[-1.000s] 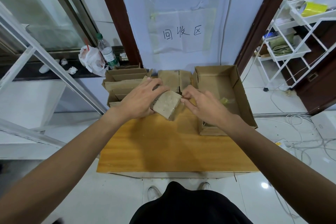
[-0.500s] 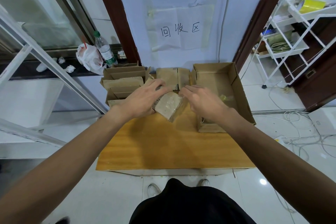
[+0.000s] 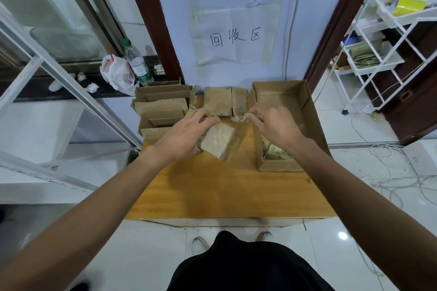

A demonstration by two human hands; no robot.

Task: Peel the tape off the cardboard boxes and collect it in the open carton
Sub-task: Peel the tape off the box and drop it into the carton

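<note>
Tape strip [image 3: 238, 118], seemingly clear, is pinched in the right hand [image 3: 275, 126] over the bench [image 3: 224, 191]; the left hand [image 3: 186, 136] grips a small box [image 3: 218, 140].

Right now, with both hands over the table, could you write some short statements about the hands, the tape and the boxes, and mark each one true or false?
1. The left hand holds the small cardboard box. True.
2. The right hand lies flat and holds nothing. False: it is raised and pinches a piece of tape.
3. The open carton stands to the left of the small cardboard box. False: it stands to the right.
4. Crumpled tape already lies inside the open carton. True.
</note>
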